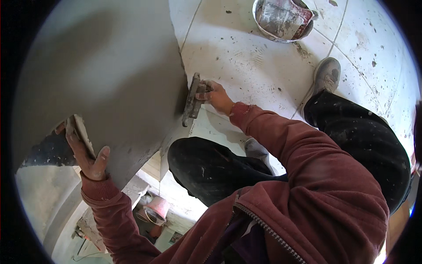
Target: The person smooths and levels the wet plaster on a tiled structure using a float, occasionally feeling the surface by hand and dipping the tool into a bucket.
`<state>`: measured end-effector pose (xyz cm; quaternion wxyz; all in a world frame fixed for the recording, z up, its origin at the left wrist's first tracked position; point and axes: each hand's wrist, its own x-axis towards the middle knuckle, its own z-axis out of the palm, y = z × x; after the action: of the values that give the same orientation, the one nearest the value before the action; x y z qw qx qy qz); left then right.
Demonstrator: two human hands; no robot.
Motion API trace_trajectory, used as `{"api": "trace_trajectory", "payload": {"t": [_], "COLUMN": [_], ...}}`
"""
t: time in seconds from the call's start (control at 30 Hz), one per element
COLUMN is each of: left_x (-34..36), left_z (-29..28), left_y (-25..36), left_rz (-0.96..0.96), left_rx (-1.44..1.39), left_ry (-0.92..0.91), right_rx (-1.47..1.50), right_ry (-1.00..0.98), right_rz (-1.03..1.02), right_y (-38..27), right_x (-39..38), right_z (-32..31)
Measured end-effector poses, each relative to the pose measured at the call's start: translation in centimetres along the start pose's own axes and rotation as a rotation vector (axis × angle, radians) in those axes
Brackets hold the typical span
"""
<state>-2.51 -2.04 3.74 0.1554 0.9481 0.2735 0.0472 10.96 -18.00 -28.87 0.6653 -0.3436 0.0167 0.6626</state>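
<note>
My right hand (215, 94) is closed round the handle of a plastering trowel (190, 101). The trowel is seen edge-on, its long blade close to the right edge of a grey plastered wall (132, 57); whether it touches cannot be made out. My left hand (90, 156) grips a thin, flat tool (82, 132) with a pale, plaster-crusted edge, thumb on the near side and fingers mostly behind it. It is held by the wall's lower left part, beside a dark, uncoated patch (52, 149).
A round tub (259, 27) with a smeared, plaster-coated tool across it stands on the spattered tile floor (237, 61) at the top. A pink bucket (157, 207) with a handle sits low, left of my bent knee (198, 165). My shoe (327, 75) is at the right.
</note>
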Motion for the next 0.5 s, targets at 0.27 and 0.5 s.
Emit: {"api": "trace_trajectory", "payload": {"t": [0.27, 0.5], "left_x": [0.4, 0.0], "left_z": [0.7, 0.3], "left_y": [-0.3, 0.2], "left_rz": [0.057, -0.006], "left_rx": [0.032, -0.002], "left_ry": [0.014, 0.023], "right_rx": [-0.289, -0.367], "right_ry": [0.085, 0.046], "right_rz": [-0.295, -0.413], "right_y": [-4.4, -3.9], "right_x": [-2.0, -5.1], "right_z": [5.3, 6.9]}}
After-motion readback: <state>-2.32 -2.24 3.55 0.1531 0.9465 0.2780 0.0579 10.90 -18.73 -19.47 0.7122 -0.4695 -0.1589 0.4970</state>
